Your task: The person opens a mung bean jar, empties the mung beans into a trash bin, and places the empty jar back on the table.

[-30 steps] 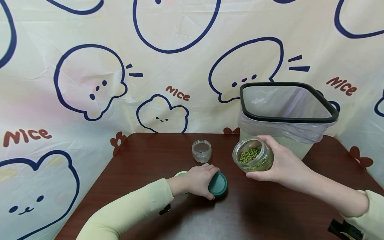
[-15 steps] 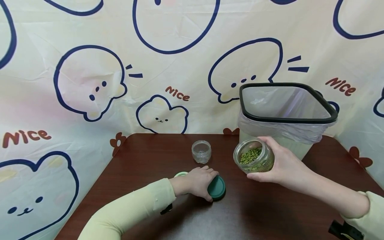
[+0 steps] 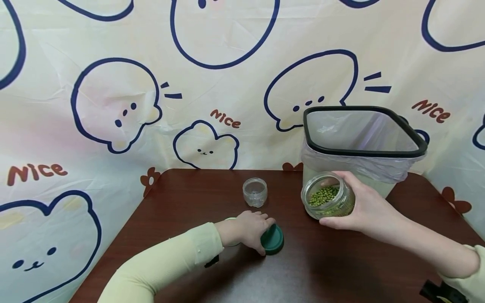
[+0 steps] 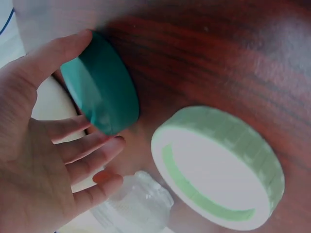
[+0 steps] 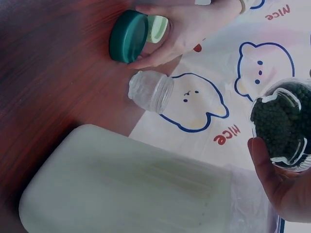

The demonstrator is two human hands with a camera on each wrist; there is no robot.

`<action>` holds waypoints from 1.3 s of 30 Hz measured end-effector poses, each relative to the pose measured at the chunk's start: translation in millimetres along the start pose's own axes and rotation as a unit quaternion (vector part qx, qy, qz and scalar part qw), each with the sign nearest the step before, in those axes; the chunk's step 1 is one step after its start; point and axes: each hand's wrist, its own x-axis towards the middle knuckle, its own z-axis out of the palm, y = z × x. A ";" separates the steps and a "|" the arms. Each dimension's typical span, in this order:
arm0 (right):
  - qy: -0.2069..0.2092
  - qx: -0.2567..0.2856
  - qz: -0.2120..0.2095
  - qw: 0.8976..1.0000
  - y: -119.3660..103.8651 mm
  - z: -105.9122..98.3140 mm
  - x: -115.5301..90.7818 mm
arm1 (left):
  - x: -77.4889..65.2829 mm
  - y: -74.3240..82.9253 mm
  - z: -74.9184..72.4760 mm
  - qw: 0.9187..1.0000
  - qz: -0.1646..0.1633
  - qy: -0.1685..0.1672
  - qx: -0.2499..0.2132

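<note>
My left hand (image 3: pixel 248 231) reaches over the table and holds a dark green round lid (image 3: pixel 273 240) between thumb and fingers, low at the tabletop. A pale green lid (image 4: pixel 218 167) lies beside it, mostly hidden under the hand in the head view. My right hand (image 3: pixel 365 206) grips a clear jar (image 3: pixel 341 206) from its right side, raised off the table. The jar is tilted, with its uncovered mouth facing left and toward me. Green mung beans (image 3: pixel 323 196) fill part of it. Beyond the left hand stands a small clear jar (image 3: pixel 255 193), seemingly holding nothing.
A pale bin (image 3: pixel 363 168) with a black rim and plastic liner stands at the back right, just behind the right hand. The brown table (image 3: pixel 189 198) meets a cartoon-printed cloth (image 3: pixel 223 92) at its far edge.
The left hand and dark green lid have shifted slightly toward me and left. The right hand has moved the jar of mung beans a little to the right.
</note>
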 end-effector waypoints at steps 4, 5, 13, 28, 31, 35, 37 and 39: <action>0.004 -0.011 -0.005 1.000 5.8 -3.8 -1.6 | -2.7 -4.4 -8.4 1.000 -0.003 -0.002 -0.015; 0.005 -0.013 -0.008 1.000 7.4 -5.0 -1.8 | -3.6 -5.6 -11.4 1.000 -0.003 0.001 -0.019; 0.029 -0.008 -0.031 0.999 19.6 -17.3 -4.0 | -14.0 -13.6 -45.6 0.996 0.011 0.068 -0.050; 0.004 -0.009 0.037 0.999 22.3 -51.4 0.8 | -18.2 -27.5 -114.8 0.945 0.011 0.318 -0.076; 0.032 -0.011 0.030 0.999 23.0 -59.8 2.0 | -13.8 -28.3 -125.4 0.931 0.014 0.356 -0.083; 0.070 -0.005 0.016 0.997 24.9 -73.7 5.5 | -6.2 -28.6 -143.8 0.913 0.011 0.393 -0.105; 0.084 -0.007 0.015 0.996 25.4 -80.6 8.2 | -2.1 -27.1 -154.1 0.912 0.003 0.395 -0.116; 0.086 -0.007 0.024 0.996 25.2 -86.4 11.2 | 2.5 -24.8 -164.9 0.917 -0.009 0.383 -0.115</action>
